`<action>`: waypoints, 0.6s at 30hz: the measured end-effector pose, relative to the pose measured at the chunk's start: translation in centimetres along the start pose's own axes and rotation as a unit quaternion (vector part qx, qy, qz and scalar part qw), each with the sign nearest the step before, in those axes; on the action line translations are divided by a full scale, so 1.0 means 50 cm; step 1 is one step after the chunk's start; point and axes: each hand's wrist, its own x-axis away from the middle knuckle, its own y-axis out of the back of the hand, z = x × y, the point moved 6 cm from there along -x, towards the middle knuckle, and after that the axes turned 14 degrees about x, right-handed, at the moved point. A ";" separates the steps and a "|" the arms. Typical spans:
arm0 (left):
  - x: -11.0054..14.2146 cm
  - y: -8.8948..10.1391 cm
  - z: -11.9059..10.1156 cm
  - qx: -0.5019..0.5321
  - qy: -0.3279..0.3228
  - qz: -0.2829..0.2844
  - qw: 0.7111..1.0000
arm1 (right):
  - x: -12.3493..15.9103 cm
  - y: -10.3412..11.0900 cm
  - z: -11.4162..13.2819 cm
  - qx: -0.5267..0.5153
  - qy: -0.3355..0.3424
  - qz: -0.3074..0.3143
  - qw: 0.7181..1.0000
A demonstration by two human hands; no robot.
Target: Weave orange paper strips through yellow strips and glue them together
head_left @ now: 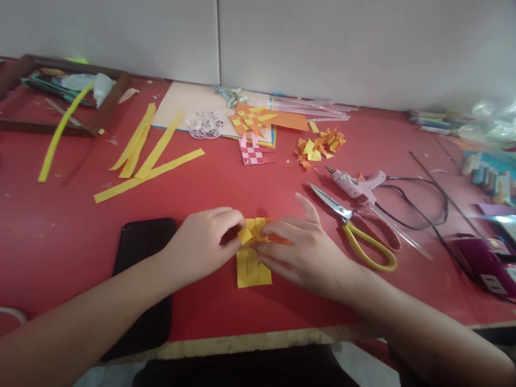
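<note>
In front of me lies a piece of folded yellow paper strips (253, 271), laid side by side, with orange paper strips (279, 238) crossing it toward the right. At its upper left edge, my left hand (212, 236) pinches the folded end of a yellow strip (245, 235) between thumb and fingers. My right hand (302, 250) rests over the piece's right side, its fingers spread and touching the yellow and orange paper, one finger raised. Part of the orange strips is hidden under that hand. A black phone (147, 242) lies partly beneath my left forearm.
Scissors (344, 212) and a pink glue gun (358, 185) with a black cord lie right. Loose yellow strips (149, 177) are at left, near a brown frame (97, 121). Behind are woven paper fish (252, 153), paper scraps (316, 148) and a bead case (205, 124).
</note>
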 end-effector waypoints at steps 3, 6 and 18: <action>-0.001 0.002 0.005 0.002 0.009 -0.004 1.000 | -0.001 0.001 0.001 0.002 0.002 -0.002 1.000; -0.003 0.003 0.008 0.000 0.014 -0.003 1.000 | -0.002 0.002 0.002 0.000 0.001 -0.006 1.000; -0.005 0.003 0.008 -0.007 0.021 -0.004 1.000 | 0.001 0.002 -0.002 -0.017 0.004 -0.002 1.000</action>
